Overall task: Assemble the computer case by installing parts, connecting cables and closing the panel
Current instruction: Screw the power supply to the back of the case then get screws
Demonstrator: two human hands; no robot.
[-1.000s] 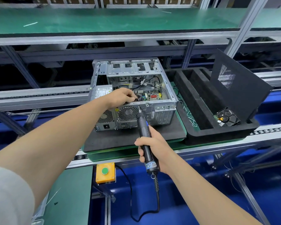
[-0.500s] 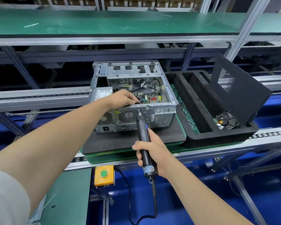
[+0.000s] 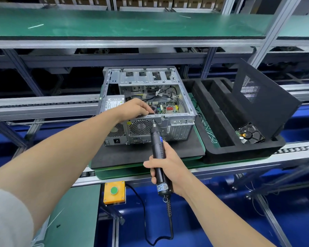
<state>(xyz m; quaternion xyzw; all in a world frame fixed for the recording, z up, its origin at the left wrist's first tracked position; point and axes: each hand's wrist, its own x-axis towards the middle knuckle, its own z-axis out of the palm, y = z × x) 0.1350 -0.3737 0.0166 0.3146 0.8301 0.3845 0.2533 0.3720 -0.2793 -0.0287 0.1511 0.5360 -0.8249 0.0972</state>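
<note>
Computer case lies open-side up on a black mat. Left hand reaches inside over its rear edge, fingers curled around a dark round part. Right hand grips an electric screwdriver, tip against the case's rear rim.

Single head-worn wide-angle cam, looking fwd and down from standing height over an assembly line. Both forearms enter from the bottom corners, reaching away from the lens; left hand and right hand sit mid-frame at arm's length. Open computer case lies centre, rear panel toward the cam, foam tray at right. Green shelf spans the top, bowed by lens distortion. One view only, so no overlap.
</note>
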